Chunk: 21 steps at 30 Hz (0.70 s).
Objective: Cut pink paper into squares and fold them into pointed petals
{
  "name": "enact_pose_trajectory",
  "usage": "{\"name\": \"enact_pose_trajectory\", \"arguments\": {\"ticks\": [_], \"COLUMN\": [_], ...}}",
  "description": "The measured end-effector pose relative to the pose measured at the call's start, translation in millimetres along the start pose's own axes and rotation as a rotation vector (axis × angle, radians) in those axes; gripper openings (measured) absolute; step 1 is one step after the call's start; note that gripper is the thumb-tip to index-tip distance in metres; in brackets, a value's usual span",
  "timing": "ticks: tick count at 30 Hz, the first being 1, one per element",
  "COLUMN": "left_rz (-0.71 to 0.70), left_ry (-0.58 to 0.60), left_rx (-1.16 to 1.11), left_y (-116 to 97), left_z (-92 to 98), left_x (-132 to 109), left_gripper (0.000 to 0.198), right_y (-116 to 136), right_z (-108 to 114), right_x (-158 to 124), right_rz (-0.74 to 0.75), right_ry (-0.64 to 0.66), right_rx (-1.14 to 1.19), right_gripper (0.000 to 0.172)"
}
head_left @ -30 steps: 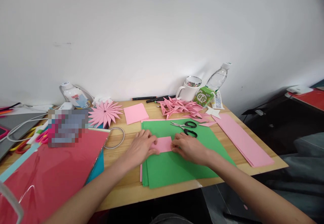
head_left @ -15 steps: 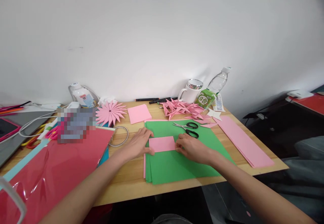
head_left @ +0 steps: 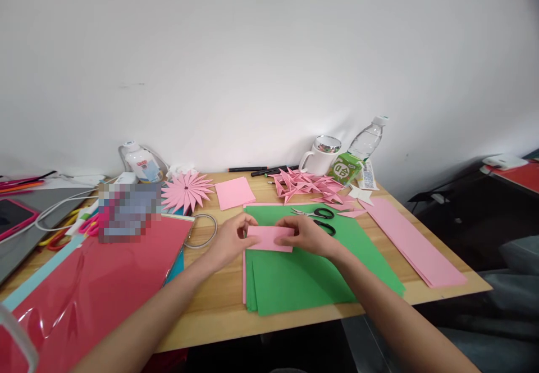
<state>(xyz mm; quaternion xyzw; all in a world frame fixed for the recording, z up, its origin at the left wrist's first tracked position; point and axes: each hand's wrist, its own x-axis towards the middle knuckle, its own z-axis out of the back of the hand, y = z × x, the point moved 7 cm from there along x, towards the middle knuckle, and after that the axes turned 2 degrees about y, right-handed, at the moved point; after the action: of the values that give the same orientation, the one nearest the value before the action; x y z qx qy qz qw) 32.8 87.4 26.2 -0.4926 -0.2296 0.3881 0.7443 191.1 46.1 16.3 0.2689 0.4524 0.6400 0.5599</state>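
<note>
Between both hands is a small oblong piece of pink paper (head_left: pixel 266 239), raised over a stack of green paper (head_left: pixel 303 283). My left hand (head_left: pixel 233 238) pinches its left end with thumb and fingers. At the right end, my right hand (head_left: pixel 305 237) grips it the same way, thumb in front. Black-handled scissors (head_left: pixel 323 213) lie on the green sheets just beyond my right hand, partly hidden by it. Square pink sheets (head_left: pixel 234 192) lie behind the green stack, beside a pink folded-paper star wheel (head_left: pixel 186 188).
Folded pink paper points (head_left: pixel 306 185) are heaped near a white mug (head_left: pixel 320 158), a green box (head_left: pixel 346 169) and a tilted water bottle (head_left: pixel 368 140). Long pink strips (head_left: pixel 415 241) lie on the right. A red plastic-covered pack (head_left: pixel 105 289) fills the left side.
The pink paper has been lifted off the green sheets. My right hand has moved slightly left along its edge, and both thumbs now press on its near face. The view has shifted slightly.
</note>
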Motion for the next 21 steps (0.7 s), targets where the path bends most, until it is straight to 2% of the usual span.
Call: {"name": "enact_pose_trajectory", "arguments": {"ticks": [4, 7, 13, 17, 21], "left_rz": [0.071, 0.133, 0.123, 0.129, 0.128], "left_ry": [-0.102, -0.154, -0.258, -0.283, -0.301], "left_rx": [-0.442, -0.616, -0.669, -0.686, -0.672], "left_y": [6.3, 12.5, 26.0, 31.3, 32.8], "left_z": [19.6, 29.1, 38.3, 39.0, 40.6], "left_x": [2.8, 2.2, 0.7, 1.9, 1.6], "left_gripper": [0.029, 0.036, 0.036, 0.036, 0.033], "right_y": [12.0, 18.2, 19.0, 8.3, 3.4], "right_z": [-3.7, -8.3, -19.9, -23.0, -24.8], "right_x": [16.4, 28.4, 43.6, 45.3, 43.7], "right_rz": [0.046, 0.063, 0.105, 0.041, 0.012], "right_ry": [-0.025, -0.051, -0.111, -0.167, -0.164], "right_rx": [0.256, 0.376, 0.474, 0.432, 0.397], "right_gripper": [0.034, 0.036, 0.039, 0.04, 0.037]}}
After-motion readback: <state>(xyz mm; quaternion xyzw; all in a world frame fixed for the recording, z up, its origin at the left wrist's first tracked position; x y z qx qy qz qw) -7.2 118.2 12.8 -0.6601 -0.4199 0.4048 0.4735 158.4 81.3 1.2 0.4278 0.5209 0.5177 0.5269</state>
